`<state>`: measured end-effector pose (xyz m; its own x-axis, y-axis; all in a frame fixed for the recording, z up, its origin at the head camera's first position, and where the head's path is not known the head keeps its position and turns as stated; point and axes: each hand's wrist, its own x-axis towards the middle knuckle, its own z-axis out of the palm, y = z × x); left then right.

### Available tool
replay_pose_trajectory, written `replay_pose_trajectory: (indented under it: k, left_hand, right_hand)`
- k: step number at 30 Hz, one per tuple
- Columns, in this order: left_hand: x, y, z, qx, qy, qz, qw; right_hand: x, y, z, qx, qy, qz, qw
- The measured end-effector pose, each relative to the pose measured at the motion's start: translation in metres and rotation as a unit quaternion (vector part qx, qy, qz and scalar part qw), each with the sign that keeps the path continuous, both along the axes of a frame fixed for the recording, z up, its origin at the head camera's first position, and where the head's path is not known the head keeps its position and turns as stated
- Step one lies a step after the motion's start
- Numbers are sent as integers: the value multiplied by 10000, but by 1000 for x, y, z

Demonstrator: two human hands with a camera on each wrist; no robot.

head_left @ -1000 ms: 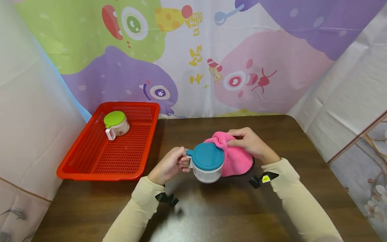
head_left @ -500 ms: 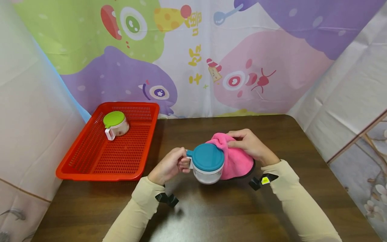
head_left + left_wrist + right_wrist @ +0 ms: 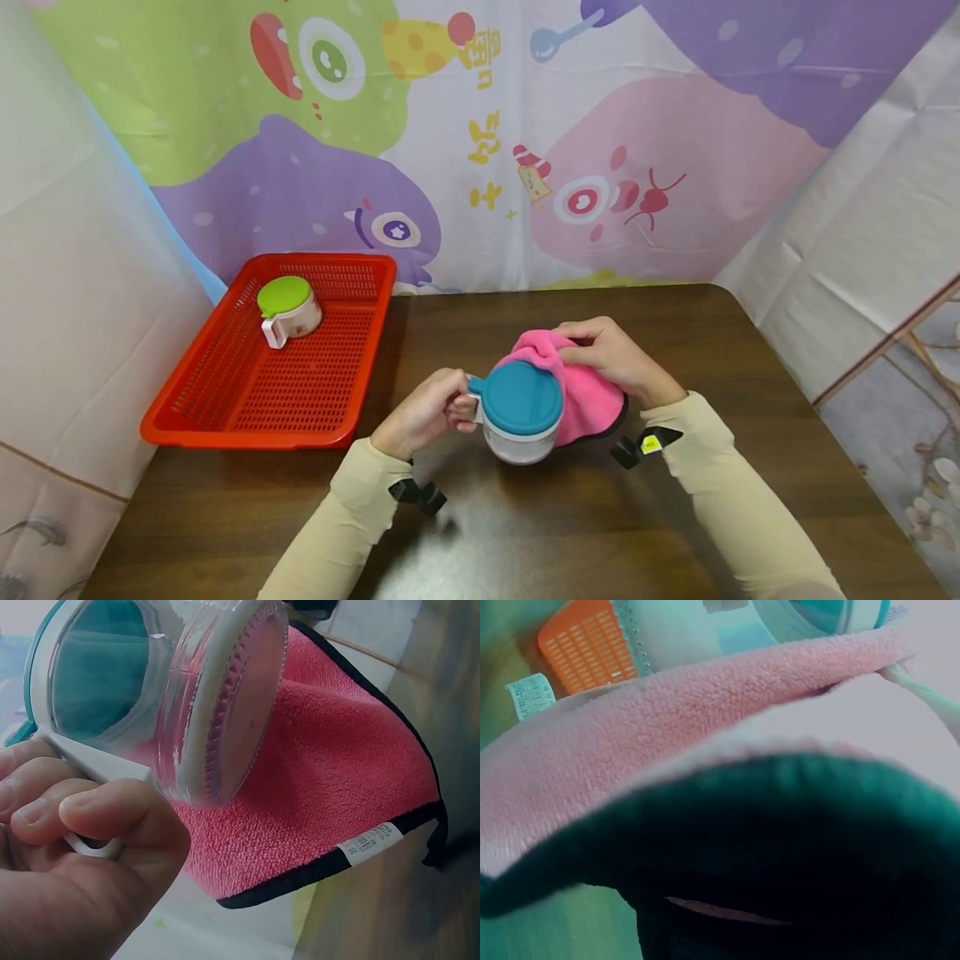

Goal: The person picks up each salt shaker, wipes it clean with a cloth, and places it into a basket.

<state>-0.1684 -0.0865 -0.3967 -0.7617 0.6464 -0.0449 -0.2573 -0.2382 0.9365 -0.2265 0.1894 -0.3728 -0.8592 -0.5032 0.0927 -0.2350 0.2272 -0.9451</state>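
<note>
A clear seasoning jar [image 3: 522,408] with a blue lid and a white handle is held above the table, tilted. My left hand [image 3: 429,410] grips its handle, fingers curled round it, as the left wrist view [image 3: 97,840] shows from below. My right hand [image 3: 617,357] pinches a pink cloth [image 3: 588,400] with a black edge, which lies against the jar's right and far side. Seen in the left wrist view, the cloth [image 3: 330,757] hangs behind the jar's base and carries a white label. In the right wrist view the cloth's folds hide most of the right hand.
A red plastic basket [image 3: 315,429] stands on the left of the brown table [image 3: 570,533]. Inside it, near the back left, sits a second jar [image 3: 296,317] with a green lid. A cartoon-printed curtain [image 3: 480,242] hangs behind the table.
The jar and left hand have shifted slightly to the right and toward me. My right hand, with the cloth, has moved slightly left. Both holds stay the same.
</note>
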Motion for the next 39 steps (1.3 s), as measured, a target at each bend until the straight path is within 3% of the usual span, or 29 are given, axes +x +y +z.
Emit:
replay_pose_trajectory:
  k: [15, 29, 34, 39]
  left_hand:
    - [1, 10, -3, -142, 70, -174, 9997]
    - [1, 15, -3, -12, 106, -320, 9994]
    - [2, 13, -3, 48, 40, -304, 9995]
    - [2, 11, -3, 134, 108, -282, 9995]
  right_hand:
    - [-8, -16, -1, 208, -2, 308, 9993]
    - [-21, -44, -15, 600, 253, 1241, 9901]
    - [-21, -48, -21, 797, 119, 1259, 9888]
    - [-19, -44, -19, 602, 106, 1266, 9901]
